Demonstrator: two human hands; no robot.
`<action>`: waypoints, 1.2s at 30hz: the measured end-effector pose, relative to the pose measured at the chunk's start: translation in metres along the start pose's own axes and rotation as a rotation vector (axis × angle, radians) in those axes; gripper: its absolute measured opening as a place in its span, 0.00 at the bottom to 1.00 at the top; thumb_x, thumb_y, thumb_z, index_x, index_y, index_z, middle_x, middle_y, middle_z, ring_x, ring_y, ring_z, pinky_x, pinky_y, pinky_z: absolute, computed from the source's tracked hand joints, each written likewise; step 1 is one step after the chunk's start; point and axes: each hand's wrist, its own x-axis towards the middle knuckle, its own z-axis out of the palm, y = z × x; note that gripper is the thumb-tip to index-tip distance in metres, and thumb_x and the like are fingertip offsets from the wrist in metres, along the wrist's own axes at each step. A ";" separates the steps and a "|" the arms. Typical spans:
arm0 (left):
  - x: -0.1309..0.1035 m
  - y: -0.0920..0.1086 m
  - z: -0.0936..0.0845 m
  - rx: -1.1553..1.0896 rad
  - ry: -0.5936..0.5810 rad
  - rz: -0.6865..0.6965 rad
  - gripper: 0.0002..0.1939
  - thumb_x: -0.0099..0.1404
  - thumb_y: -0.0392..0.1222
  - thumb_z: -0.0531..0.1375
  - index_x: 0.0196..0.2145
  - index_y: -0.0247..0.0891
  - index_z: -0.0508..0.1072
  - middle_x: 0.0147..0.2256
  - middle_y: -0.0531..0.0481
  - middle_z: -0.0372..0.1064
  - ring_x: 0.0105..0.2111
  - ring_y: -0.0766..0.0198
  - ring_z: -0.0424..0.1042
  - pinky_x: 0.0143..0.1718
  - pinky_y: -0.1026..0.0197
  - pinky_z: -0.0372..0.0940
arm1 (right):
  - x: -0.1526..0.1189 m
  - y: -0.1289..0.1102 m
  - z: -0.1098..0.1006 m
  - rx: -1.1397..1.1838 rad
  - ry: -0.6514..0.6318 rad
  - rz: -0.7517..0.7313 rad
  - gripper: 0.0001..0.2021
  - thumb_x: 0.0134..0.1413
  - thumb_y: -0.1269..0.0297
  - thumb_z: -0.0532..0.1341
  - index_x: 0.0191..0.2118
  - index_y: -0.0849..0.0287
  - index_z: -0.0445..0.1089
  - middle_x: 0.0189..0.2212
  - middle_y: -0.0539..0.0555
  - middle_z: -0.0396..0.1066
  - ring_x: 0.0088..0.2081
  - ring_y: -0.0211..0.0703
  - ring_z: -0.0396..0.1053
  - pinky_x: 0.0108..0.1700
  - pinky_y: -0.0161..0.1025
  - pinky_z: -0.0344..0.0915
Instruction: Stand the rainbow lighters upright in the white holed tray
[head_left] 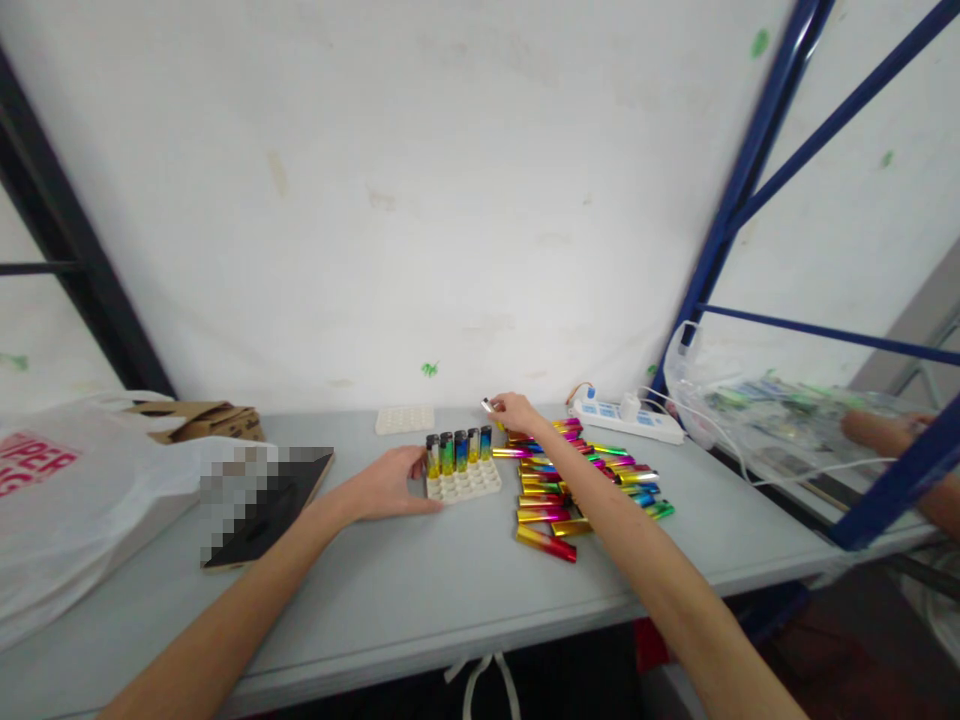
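A white tray (pixel 466 486) with rows of holes rests on the grey table, and several coloured lighters (pixel 460 452) stand upright along its back row. My left hand (pixel 391 482) is at the tray's left side, thumb and fingers apart, with the fingertips by its left edge. Behind and to the right of the tray, my right hand (pixel 513 411) pinches a small object with a shiny metal end (pixel 489 405), partly hidden by the fingers. A pile of shiny metallic-coloured lighters (pixel 547 541) lies right of the tray, partly under my right forearm.
Another white holed tray (pixel 405 420) lies near the wall. A power strip (pixel 630 418) with cables is at the back right. Leftward are a dark tablet (pixel 281 510), a white plastic bag (pixel 97 500) and cardboard (pixel 217 422). Beyond the blue frame (pixel 720 230), another person's hand shows.
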 end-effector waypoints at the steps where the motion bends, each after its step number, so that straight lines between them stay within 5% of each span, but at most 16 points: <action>1: 0.000 0.001 0.000 0.003 0.005 -0.002 0.26 0.50 0.61 0.66 0.36 0.37 0.70 0.35 0.48 0.71 0.35 0.54 0.70 0.36 0.57 0.64 | -0.003 0.001 -0.003 0.045 0.018 -0.018 0.11 0.59 0.64 0.62 0.44 0.62 0.77 0.41 0.57 0.80 0.43 0.47 0.76 0.46 0.37 0.67; 7: 0.005 0.012 0.009 -0.019 0.052 0.019 0.27 0.51 0.63 0.66 0.35 0.37 0.70 0.36 0.46 0.72 0.35 0.54 0.70 0.37 0.57 0.63 | -0.046 0.006 -0.025 0.880 0.117 -0.024 0.17 0.58 0.53 0.60 0.46 0.60 0.68 0.41 0.54 0.73 0.32 0.36 0.72 0.33 0.33 0.67; 12: 0.012 0.013 0.018 -0.023 0.064 0.080 0.27 0.53 0.64 0.65 0.37 0.37 0.72 0.36 0.47 0.70 0.36 0.55 0.69 0.38 0.57 0.63 | -0.080 -0.002 -0.033 1.234 0.087 -0.038 0.18 0.53 0.51 0.65 0.44 0.56 0.64 0.21 0.40 0.56 0.18 0.29 0.49 0.21 0.29 0.46; 19: 0.012 0.008 0.019 -0.014 0.078 0.096 0.29 0.53 0.65 0.65 0.40 0.37 0.73 0.36 0.47 0.70 0.37 0.55 0.69 0.40 0.57 0.63 | -0.087 -0.021 -0.020 1.202 0.219 0.059 0.29 0.57 0.33 0.51 0.23 0.55 0.55 0.15 0.41 0.43 0.16 0.31 0.40 0.19 0.32 0.39; 28: 0.012 0.009 0.019 0.003 0.082 0.121 0.26 0.55 0.65 0.63 0.36 0.37 0.72 0.34 0.48 0.69 0.35 0.56 0.69 0.38 0.58 0.61 | -0.094 -0.039 -0.009 1.189 0.185 0.219 0.17 0.55 0.58 0.48 0.18 0.54 0.49 0.12 0.42 0.43 0.15 0.32 0.38 0.18 0.33 0.36; 36: 0.011 0.012 0.018 0.010 0.073 0.103 0.26 0.55 0.65 0.63 0.35 0.38 0.71 0.34 0.48 0.69 0.35 0.55 0.69 0.38 0.58 0.61 | -0.097 -0.043 -0.009 1.203 0.132 0.168 0.20 0.57 0.52 0.50 0.18 0.54 0.50 0.13 0.42 0.42 0.15 0.31 0.38 0.18 0.33 0.37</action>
